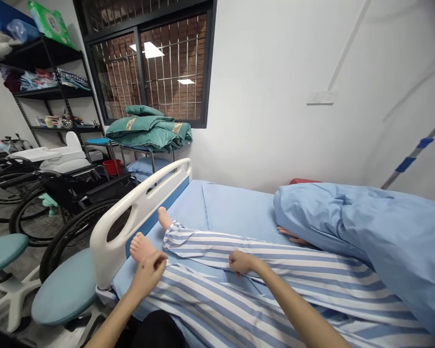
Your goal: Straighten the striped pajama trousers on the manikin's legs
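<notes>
Striped blue-and-white trousers (pixel 210 295) cover two legs lying on the bed, with the bare near foot (pixel 142 247) and far foot (pixel 164 218) sticking out at the cuffs. My left hand (pixel 149 273) is closed at the near ankle, its thumb and fingers pinching the edge of the trouser cuff. Over the inner side of the far trouser leg, around knee height, my right hand (pixel 242 262) is closed with curled fingers. What lies inside those fingers is hidden. A light blue quilt (pixel 348 217) is bunched over the upper body, and another hand (pixel 293 236) shows beneath its edge.
The white footboard (pixel 141 208) stands at the bed's left end. Beyond it are round stools (pixel 67 290) and a wheelchair (pixel 83 193). Green folded bedding (pixel 148 128) sits below the window. A pole with blue bands (pixel 406 164) leans at the right.
</notes>
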Demonstrator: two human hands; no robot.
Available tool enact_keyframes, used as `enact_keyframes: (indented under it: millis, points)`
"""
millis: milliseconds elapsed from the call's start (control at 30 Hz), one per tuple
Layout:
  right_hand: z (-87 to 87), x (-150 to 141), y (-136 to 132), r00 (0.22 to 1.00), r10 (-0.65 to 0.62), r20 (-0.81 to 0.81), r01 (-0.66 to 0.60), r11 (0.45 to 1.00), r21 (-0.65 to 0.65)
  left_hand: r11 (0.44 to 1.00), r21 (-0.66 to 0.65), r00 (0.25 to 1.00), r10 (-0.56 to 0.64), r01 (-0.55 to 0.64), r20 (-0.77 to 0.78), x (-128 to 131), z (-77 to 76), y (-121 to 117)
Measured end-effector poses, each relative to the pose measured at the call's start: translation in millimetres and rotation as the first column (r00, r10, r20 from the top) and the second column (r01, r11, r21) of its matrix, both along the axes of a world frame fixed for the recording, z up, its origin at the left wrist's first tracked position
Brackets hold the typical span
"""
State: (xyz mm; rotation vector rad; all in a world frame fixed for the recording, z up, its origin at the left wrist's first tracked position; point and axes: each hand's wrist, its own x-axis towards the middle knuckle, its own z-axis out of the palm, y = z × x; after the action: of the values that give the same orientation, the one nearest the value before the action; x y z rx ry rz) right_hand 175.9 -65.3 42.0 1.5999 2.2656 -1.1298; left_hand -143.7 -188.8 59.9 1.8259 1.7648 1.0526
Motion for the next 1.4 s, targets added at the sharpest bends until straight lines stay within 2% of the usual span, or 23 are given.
enact_keyframes:
  millis: [100,233,367,500,600,733,933,1067,1167,1300,1400]
  points:
    - [-17.9,11,0,0.998,0.031,-0.046,-0.026,0.994,0.105,0.990,0.056,0.990,-0.127,0.130,-0.060,28,5.4,38]
    - [-40.0,20,-5,0.994,0.046,-0.100,-0.030,0.989,0.148,0.968,0.097,0.959,-0.209,0.231,-0.193,55,-1.9,92]
    - [-43.6,24,-4,0.987,0.079,-0.143,-0.061,0.990,0.125,0.964,0.002,0.870,-0.239,0.266,-0.430,70,-21.3,142]
    - [-42.0,23,-2,0.996,0.087,0.010,-0.088,0.986,0.143,0.958,-0.202,0.712,-0.288,0.206,-0.641,62,-38.5,173]
    - [-41.9,21,-1,0.996,0.085,0.023,-0.087,0.984,0.152,0.953,-0.273,0.590,-0.297,0.132,-0.751,47,-42.7,183]
    - [-40.0,17,-1,0.996,0.081,0.049,-0.088,0.980,0.181,0.951,-0.278,0.444,-0.308,0.134,-0.841,36,-36.7,185]
    - [-36.4,13,-5,0.994,0.084,0.064,-0.095,0.974,0.206,0.952,-0.296,0.309,-0.305,0.077,-0.901,37,-21.7,187]
    - [-33.4,11,-8,0.993,0.090,0.081,-0.107,0.963,0.246,0.946,-0.321,0.276,-0.321,0.046,-0.906,43,-21.1,187]
    - [-30.9,10,-10,0.991,0.085,0.106,-0.108,0.966,0.234,0.949,-0.312,0.278,-0.311,0.040,-0.909,55,-23.8,185]
    - [-30.5,9,-10,0.989,0.084,0.118,-0.107,0.972,0.208,0.926,-0.370,0.332,-0.373,0.077,-0.866,66,-30.5,186]
    - [-32.0,9,-9,0.988,0.096,0.119,-0.118,0.973,0.197,0.933,-0.357,0.396,-0.345,0.045,-0.851,63,-38.4,189]
